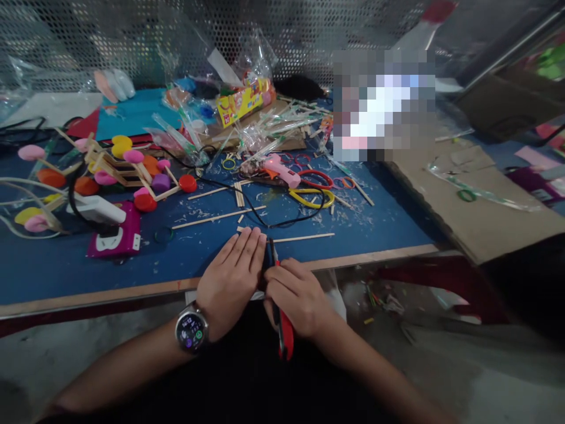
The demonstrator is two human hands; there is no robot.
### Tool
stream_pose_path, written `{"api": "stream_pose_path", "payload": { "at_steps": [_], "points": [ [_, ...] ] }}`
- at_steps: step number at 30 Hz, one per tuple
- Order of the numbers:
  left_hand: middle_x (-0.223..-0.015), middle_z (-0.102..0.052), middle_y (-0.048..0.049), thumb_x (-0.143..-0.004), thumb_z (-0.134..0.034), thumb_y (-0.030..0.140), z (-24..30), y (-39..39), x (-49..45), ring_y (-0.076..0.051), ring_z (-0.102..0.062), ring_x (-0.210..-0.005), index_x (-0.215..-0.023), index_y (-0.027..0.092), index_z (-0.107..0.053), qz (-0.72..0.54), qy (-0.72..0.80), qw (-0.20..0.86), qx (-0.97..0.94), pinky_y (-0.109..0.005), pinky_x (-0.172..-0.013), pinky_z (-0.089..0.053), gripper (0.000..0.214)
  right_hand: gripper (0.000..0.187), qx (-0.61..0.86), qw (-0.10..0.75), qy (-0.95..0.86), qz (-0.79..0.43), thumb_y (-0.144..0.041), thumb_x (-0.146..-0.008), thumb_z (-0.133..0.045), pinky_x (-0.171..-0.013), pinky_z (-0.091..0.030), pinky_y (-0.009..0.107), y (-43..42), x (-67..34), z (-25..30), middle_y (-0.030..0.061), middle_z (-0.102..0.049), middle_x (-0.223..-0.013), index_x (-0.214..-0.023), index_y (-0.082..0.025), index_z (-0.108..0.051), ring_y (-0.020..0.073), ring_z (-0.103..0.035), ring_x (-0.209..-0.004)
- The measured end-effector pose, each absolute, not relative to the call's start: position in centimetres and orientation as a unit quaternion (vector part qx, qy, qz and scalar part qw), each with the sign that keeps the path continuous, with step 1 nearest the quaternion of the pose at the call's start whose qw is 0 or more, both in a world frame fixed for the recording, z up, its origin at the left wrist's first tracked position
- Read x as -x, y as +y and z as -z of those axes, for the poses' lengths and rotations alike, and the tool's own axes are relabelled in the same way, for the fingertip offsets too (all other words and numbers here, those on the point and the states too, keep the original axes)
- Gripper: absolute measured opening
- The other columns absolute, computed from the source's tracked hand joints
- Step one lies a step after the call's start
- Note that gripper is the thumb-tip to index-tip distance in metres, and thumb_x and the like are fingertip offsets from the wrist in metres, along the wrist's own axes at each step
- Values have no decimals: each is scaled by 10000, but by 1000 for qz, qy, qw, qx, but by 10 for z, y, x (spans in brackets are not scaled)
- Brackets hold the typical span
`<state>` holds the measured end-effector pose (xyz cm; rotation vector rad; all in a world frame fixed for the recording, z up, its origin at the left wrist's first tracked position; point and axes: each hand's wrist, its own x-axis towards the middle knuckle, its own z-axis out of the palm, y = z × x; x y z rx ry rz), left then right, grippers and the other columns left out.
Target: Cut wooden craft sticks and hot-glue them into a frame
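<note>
My left hand [233,271] lies flat at the table's front edge, fingers stretched out and side by side. Its fingertips are over or beside the left end of a thin wooden stick [304,238]; I cannot tell how much of the stick they cover. Wrapped round red-handled pliers [286,335], my right hand [298,297] is just to the right of the left one. The dark jaws of the pliers point away from me and meet the stick beside my left fingers. Whether the jaws are closed on it cannot be made out. Small wood bits lie beyond my left fingertips.
Behind lie another stick [220,217], a black cable [286,224], a pink glue gun [285,172] and yellow-handled scissors [311,199]. To the left are a purple power socket [117,229] and a stick structure [119,168] with coloured rounds. Cardboard [468,194] lies to the right.
</note>
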<state>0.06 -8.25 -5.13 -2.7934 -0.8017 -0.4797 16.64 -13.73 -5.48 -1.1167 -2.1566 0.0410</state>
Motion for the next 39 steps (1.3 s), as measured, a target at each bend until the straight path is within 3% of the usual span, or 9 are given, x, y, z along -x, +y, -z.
{"api": "stream_pose_path", "payload": {
  "at_steps": [17, 23, 39],
  "points": [
    [-1420, -604, -226, -998, -363, 106, 52, -84, -1, -325, -592, -1323, -1352, -36, -572, 171, -275, 104, 940, -441, -1075, -536, 435, 293, 435, 361, -824, -32, -23, -870, -479, -632, -387, 323, -139, -166, 53, 44, -583, -696, -652, -220, -480, 178, -446, -652],
    [-1417, -610, -219, -994, -391, 111, 53, -85, 0, -322, -596, -1319, -1366, -40, -558, 181, -269, 102, 940, -444, -1077, -537, 434, 324, 435, 381, -816, -23, -20, -870, -463, -630, -389, 313, -133, -163, 54, 21, -502, -644, -626, -233, -440, 177, -411, -643],
    [-1439, -580, -235, -988, -410, 103, 56, -85, 0, -326, -572, -1344, -1390, -34, -538, 179, -265, 90, 943, -458, -1099, -523, 444, 354, 461, 375, -804, 33, -45, -913, -425, -609, -361, 341, -146, -154, 66, 58, -563, -664, -613, -219, -495, 195, -408, -647]
  ]
}}
